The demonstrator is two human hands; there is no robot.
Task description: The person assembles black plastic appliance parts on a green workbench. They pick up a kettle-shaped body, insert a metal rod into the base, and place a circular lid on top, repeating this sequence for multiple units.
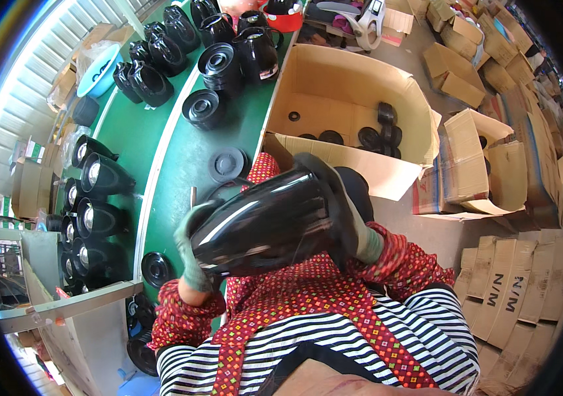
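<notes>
A large glossy black jug body (265, 221) lies tilted across my lap, held between both gloved hands. My left hand (194, 249), in a green glove, closes round its left end. At the other end my right hand (354, 221), in a green glove with a dark palm, grips the rim; part of its fingers is hard to tell from the black jug. Just beyond, a round black lid (227, 164) rests on the green table (179, 148). Another black disc (157, 268) lies by the table's near edge.
Black jug bodies (100, 218) line the table's left side. Farther off stand black jugs (255, 53) and stacked lids (219, 63). An open cardboard box (354, 82) holding black round parts adjoins the table's right edge. More cartons (486, 162) fill the right.
</notes>
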